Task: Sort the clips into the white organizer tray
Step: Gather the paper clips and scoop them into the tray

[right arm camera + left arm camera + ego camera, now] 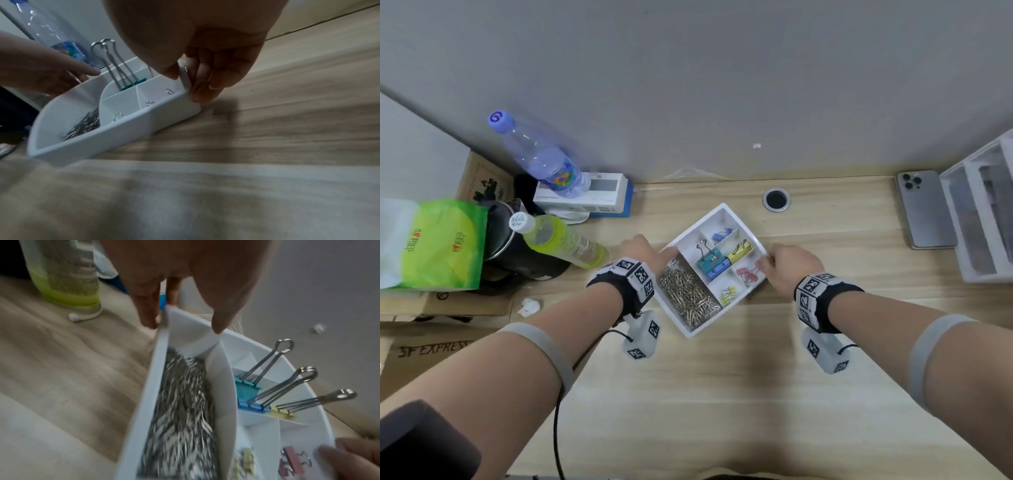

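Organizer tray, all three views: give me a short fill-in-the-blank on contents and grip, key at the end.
1. The long compartment of the white organizer tray holds a pile of silver ____.
2. The left hand and right hand grip the tray's ____ at opposite corners.
3. The small pink binder clips lie in the compartment nearest the ____ hand.
4. The tray sits on a ____ desk.

Missing words: paper clips; rim; right; wooden
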`<control>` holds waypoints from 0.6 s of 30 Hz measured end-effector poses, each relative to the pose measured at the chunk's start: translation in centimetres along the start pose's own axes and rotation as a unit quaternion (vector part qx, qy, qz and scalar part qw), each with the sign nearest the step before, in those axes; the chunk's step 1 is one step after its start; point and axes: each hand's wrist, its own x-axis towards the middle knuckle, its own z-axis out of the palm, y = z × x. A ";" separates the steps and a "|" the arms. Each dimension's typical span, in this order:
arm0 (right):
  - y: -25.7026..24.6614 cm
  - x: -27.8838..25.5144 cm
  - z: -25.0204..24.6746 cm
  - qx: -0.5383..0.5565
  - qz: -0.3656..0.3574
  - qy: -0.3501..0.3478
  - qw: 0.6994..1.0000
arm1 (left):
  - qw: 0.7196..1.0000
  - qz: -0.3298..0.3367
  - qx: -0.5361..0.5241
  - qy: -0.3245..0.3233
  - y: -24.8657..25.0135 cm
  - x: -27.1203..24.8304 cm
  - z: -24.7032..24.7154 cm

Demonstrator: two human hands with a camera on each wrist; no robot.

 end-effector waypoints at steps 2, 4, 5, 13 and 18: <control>0.1 0.6 -0.4 -0.008 -0.004 -0.017 1.000 | 0.994 -0.033 -0.105 0.025 0.4 1.0 -0.2; 0.0 1.0 -0.7 -0.006 0.001 -0.027 1.000 | 0.983 -0.039 -0.175 0.047 0.8 1.7 -0.3; -0.1 1.3 -0.7 0.000 0.008 -0.029 1.000 | 0.979 -0.036 -0.191 0.056 1.0 1.9 -0.4; -1.3 2.9 -0.7 0.051 0.046 0.011 0.998 | 0.980 -0.021 -0.197 0.003 1.6 2.7 1.6; -1.3 3.6 -0.7 0.080 0.075 0.031 0.993 | 0.968 -0.022 -0.248 -0.028 1.5 4.2 2.1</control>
